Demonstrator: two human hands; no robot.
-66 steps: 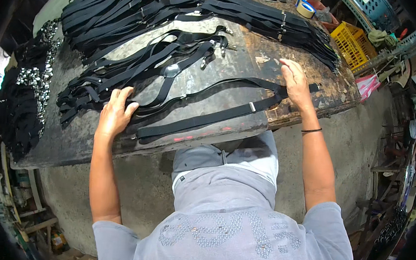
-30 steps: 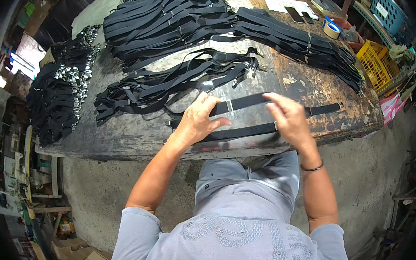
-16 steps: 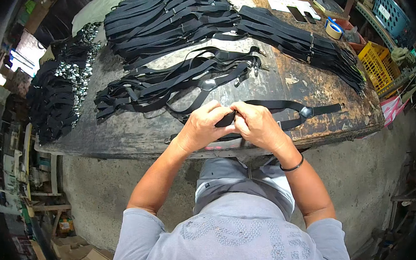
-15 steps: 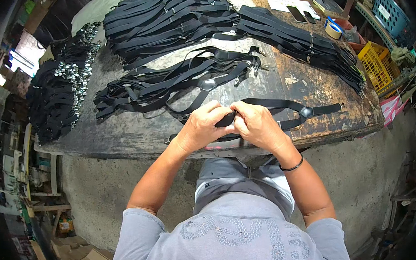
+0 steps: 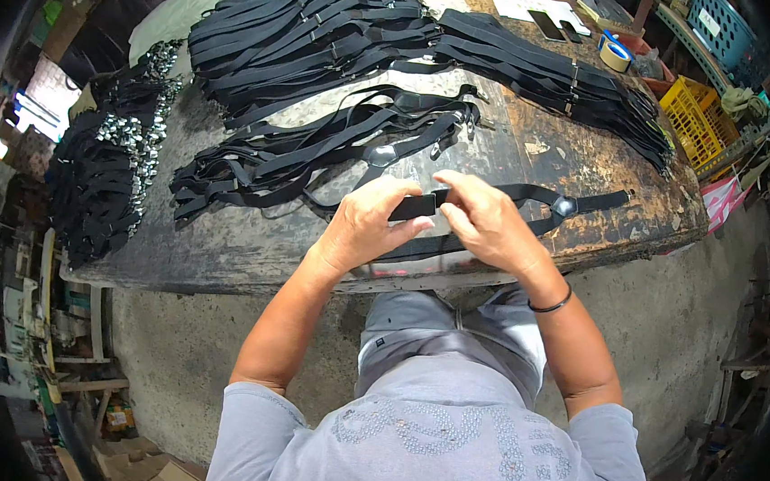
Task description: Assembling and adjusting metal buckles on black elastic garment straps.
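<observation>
Black elastic suspenders (image 5: 592, 201) lie along the table's front edge, their straps joined at a dark Y-shaped patch. One strap runs up into both hands. My left hand (image 5: 370, 219) pinches a short length of it between thumb and fingers. Close by on the right, my right hand (image 5: 486, 223) grips the same strap, with thumb and forefinger near a dark slider (image 5: 439, 200) between the hands. Just beyond lies a loose bunch of black suspenders (image 5: 302, 148) with metal clips at its right end.
Large stacks of black straps (image 5: 301, 39) cover the far side, and another bundle (image 5: 552, 73) spreads to the right. Straps with shiny clips (image 5: 115, 165) heap at the left. A tape roll (image 5: 615, 56), a phone (image 5: 547, 25) and a yellow crate (image 5: 691, 124) are at the far right.
My hands have moved slightly apart, and the strap and slider between them have come into view. My right fingers have loosened from their tight curl.
</observation>
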